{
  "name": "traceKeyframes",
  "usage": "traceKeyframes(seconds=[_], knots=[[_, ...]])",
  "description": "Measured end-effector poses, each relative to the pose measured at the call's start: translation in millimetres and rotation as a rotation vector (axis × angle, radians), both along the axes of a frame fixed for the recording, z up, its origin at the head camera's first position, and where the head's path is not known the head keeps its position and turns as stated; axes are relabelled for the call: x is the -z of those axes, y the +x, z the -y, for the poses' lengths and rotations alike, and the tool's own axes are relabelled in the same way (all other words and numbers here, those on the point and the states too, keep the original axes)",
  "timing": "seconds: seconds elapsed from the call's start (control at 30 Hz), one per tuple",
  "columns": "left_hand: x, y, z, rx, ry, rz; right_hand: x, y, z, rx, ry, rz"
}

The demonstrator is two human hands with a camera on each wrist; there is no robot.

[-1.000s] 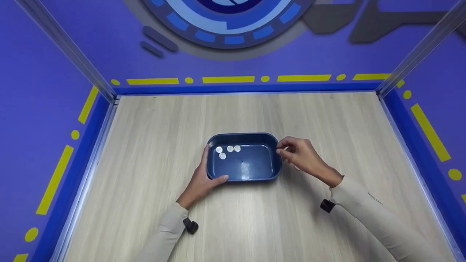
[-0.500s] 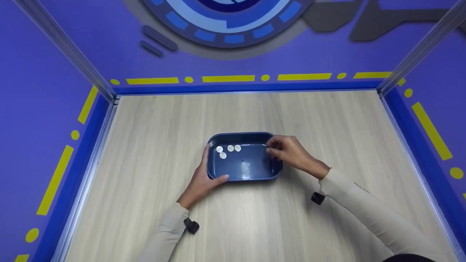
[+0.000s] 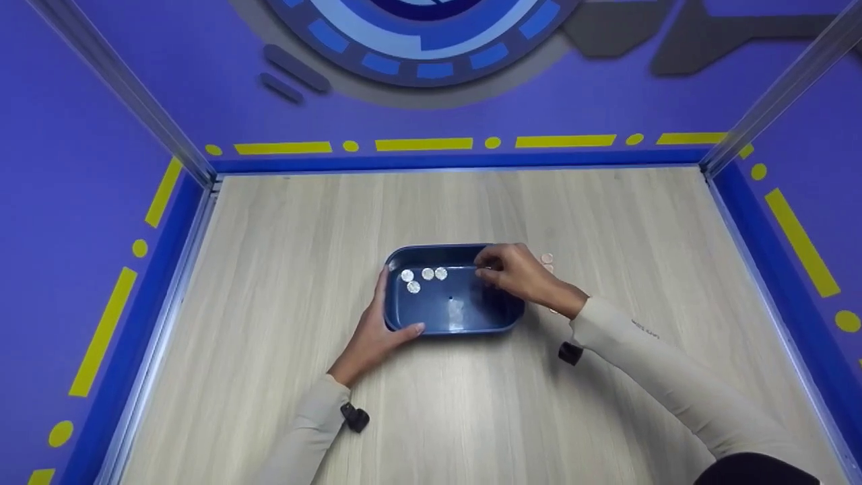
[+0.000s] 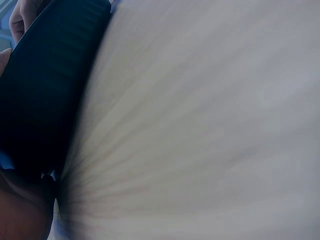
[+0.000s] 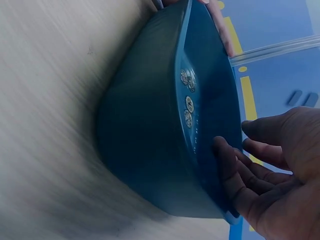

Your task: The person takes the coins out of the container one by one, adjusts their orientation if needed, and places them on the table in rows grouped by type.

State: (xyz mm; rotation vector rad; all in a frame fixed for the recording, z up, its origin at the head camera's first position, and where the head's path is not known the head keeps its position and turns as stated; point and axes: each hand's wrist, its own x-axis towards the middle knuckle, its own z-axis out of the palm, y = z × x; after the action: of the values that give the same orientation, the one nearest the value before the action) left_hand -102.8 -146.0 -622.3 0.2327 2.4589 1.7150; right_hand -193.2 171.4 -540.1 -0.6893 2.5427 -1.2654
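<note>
A dark blue plastic tray (image 3: 471,316) with rounded corners stands on the wooden table. Several silver coins (image 3: 413,287) lie on its floor towards the left, and the right wrist view shows the same coins (image 5: 189,104). My left hand (image 3: 374,330) grips the tray's left end, thumb over the front rim and fingers along the side wall. Over the tray's right end is my right hand (image 3: 515,273), its thumb and fingers bent. In the right wrist view its fingertips (image 5: 220,144) look apart; whether a coin is between them cannot be seen.
Several pinkish coins (image 3: 547,258) lie on the table (image 3: 303,269) right of the tray, partly hidden by my right hand and wrist. Blue-purple panels (image 3: 431,121) with yellow marks wall the table at the back and both sides.
My right hand has moved left, from the tray's right rim to over its inside, uncovering pinkish coins on the table. My left hand, the tray and the silver coins have stayed put.
</note>
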Motion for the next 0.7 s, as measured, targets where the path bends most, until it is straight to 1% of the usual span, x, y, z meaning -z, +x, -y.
traceKeyframes(seconds=[0.13, 0.33, 0.57, 0.7], knots=[[0.5, -0.8, -0.2, 0.007, 0.004, -0.007, 5.5, -5.1, 6.0, -0.017, 0.028, -0.035], [1.3, 0.4, 0.3, 0.007, 0.008, -0.003, 13.4, -11.7, 18.4, -0.061, 0.038, -0.024], [1.7, -0.6, 1.2, 0.006, 0.014, -0.009, 19.8, -20.2, 32.8, -0.114, 0.122, -0.089], [1.8, -1.6, 1.7, 0.008, 0.012, -0.010, 22.7, -24.7, 39.8, -0.151, 0.149, -0.105]])
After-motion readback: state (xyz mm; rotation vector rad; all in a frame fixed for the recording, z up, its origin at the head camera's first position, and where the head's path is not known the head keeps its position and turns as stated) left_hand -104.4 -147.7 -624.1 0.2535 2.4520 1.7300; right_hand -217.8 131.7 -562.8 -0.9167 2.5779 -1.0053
